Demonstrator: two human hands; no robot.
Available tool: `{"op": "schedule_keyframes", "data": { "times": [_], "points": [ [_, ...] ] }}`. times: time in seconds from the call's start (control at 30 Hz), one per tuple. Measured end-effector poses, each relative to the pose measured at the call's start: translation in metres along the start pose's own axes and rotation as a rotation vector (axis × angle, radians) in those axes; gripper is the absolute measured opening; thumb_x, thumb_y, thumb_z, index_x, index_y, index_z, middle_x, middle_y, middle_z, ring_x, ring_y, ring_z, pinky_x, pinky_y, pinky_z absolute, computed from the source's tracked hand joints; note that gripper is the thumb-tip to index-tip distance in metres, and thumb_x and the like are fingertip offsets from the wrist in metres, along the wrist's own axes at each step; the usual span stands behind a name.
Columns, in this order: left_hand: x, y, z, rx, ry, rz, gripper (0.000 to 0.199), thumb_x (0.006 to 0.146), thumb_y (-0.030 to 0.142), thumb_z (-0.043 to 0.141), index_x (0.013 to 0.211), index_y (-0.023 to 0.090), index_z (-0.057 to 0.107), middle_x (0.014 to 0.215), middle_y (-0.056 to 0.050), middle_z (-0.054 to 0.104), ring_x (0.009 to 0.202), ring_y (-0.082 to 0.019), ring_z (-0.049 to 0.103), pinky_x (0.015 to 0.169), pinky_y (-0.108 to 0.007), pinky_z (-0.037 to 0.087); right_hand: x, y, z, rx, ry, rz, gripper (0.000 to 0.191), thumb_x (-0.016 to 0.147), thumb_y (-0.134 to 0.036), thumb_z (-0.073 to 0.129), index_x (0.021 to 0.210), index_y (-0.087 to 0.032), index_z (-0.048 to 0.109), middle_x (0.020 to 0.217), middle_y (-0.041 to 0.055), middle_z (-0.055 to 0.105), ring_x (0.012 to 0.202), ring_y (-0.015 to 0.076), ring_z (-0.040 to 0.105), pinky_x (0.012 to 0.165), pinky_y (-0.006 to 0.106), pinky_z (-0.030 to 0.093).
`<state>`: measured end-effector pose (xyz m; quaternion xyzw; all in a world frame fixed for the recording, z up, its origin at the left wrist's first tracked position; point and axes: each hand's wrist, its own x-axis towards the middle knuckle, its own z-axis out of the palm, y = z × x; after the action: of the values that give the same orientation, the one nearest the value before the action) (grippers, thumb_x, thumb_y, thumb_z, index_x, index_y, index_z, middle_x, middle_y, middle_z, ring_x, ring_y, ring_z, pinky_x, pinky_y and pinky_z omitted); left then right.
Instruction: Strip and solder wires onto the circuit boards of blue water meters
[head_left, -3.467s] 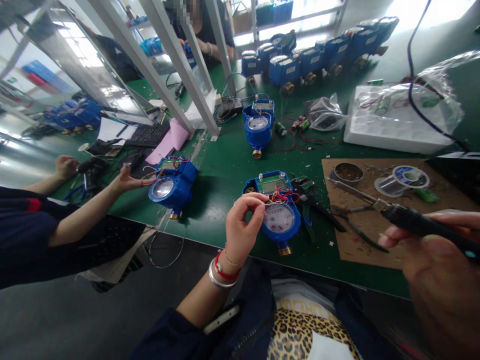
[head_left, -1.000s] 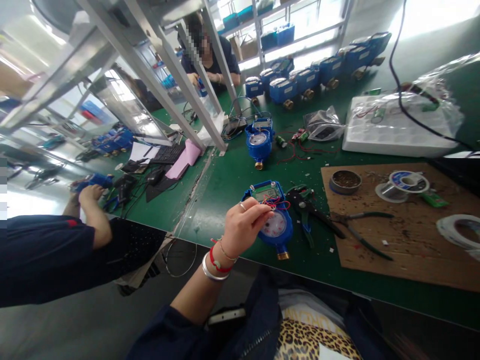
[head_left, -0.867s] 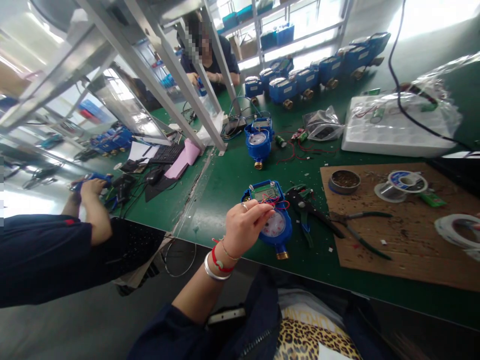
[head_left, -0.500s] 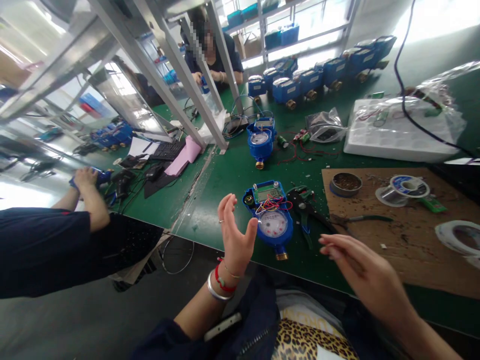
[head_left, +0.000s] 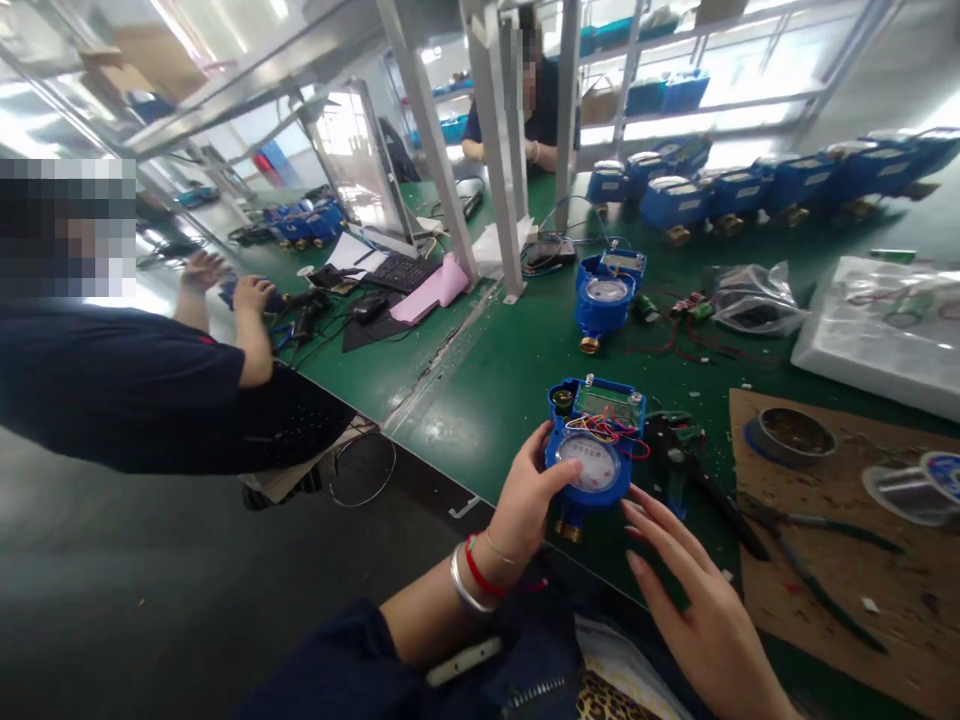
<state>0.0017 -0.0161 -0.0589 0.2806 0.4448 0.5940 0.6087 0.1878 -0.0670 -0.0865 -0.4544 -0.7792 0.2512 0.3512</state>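
A blue water meter point(head_left: 596, 460) with a round dial, a small display board and loose coloured wires faces up at the bench's front edge. My left hand point(head_left: 529, 495) grips its left side, with the thumb over the dial and the other fingers partly hidden behind the body. At the lower right of the meter is my right hand point(head_left: 686, 580), its fingers stretched out and apart, the tips close to the casing; whether they touch it I cannot tell. Wire strippers point(head_left: 694, 470) lie just right of the meter.
Behind stands a second blue meter point(head_left: 602, 295), near loose batteries and wires. Pliers point(head_left: 817, 540), a round tin point(head_left: 791, 437) and a solder spool point(head_left: 911, 488) rest on cardboard at right. Several meters point(head_left: 739, 195) line the back. A co-worker's arm point(head_left: 253, 340) is at left.
My left hand has moved from beside the meter onto it and closed around its left side. My right hand has come in toward its lower right. The view has swung left.
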Motion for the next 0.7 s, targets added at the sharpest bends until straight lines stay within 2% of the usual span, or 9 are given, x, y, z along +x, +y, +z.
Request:
{"op": "schedule_keyframes", "data": {
  "times": [0.13,0.2,0.3,0.4,0.5,0.6,0.7],
  "points": [
    [0.024,0.028,-0.041,-0.036,0.005,0.037,0.055,0.069,0.023,0.077,0.121,0.012,0.061,0.115,-0.012,0.067,0.097,-0.024,0.064,0.087,-0.034,0.050,0.006,-0.002,0.002,0.016,-0.028,0.004,0.028,0.095,-0.025,0.048,0.119,-0.028,0.060,0.138,0.0049,0.054,0.120,0.0218,0.059,0.098,0.037,0.054],
    [0.036,0.049,-0.071,0.000,0.112,0.108,0.053,0.066,0.024,0.079,0.115,0.011,0.064,0.104,-0.010,0.070,0.086,-0.021,0.066,0.081,-0.031,0.051,0.010,-0.002,0.002,0.025,-0.020,0.005,0.023,0.095,-0.026,0.049,0.112,-0.027,0.064,0.132,0.0040,0.059,0.114,0.0201,0.062,0.095,0.033,0.056],
    [0.054,0.089,-0.126,0.152,0.307,0.207,0.048,0.062,0.027,0.081,0.104,0.010,0.067,0.091,-0.009,0.071,0.073,-0.018,0.064,0.069,-0.027,0.051,0.017,-0.002,0.004,0.081,-0.016,0.003,0.021,0.094,-0.024,0.050,0.105,-0.026,0.067,0.123,0.0038,0.064,0.104,0.0172,0.067,0.087,0.026,0.058],
    [0.071,0.130,-0.182,0.223,0.431,0.263,0.032,0.064,0.028,0.077,0.088,0.009,0.067,0.075,-0.005,0.069,0.061,-0.013,0.059,0.057,-0.022,0.047,0.023,-0.002,0.008,0.158,-0.025,0.009,0.020,0.093,-0.024,0.050,0.101,-0.025,0.069,0.117,0.0051,0.067,0.096,0.0165,0.070,0.082,0.023,0.059],
    [0.084,0.162,-0.226,0.350,0.517,0.322,0.020,0.066,0.026,0.072,0.075,0.011,0.063,0.065,-0.002,0.065,0.055,-0.012,0.056,0.051,-0.021,0.044,0.028,-0.004,0.012,0.231,-0.026,0.030,0.020,0.093,-0.024,0.051,0.100,-0.023,0.069,0.115,0.0067,0.068,0.090,0.0163,0.071,0.079,0.023,0.060],
    [0.094,0.183,-0.247,0.558,0.519,0.418,0.021,0.071,0.030,0.069,0.067,0.011,0.060,0.058,-0.002,0.063,0.049,-0.012,0.054,0.047,-0.023,0.044,0.032,-0.007,0.013,0.269,-0.023,0.054,0.020,0.094,-0.024,0.050,0.099,-0.023,0.070,0.114,0.0074,0.068,0.090,0.0164,0.071,0.079,0.023,0.059],
    [0.106,0.195,-0.247,0.822,0.450,0.625,0.035,0.079,0.045,0.065,0.065,0.013,0.061,0.055,-0.002,0.064,0.048,-0.012,0.055,0.046,-0.024,0.046,0.034,-0.010,0.013,0.268,-0.003,0.086,0.022,0.095,-0.023,0.047,0.097,-0.022,0.069,0.111,0.0075,0.068,0.096,0.0166,0.069,0.083,0.024,0.058]
  ]
}}
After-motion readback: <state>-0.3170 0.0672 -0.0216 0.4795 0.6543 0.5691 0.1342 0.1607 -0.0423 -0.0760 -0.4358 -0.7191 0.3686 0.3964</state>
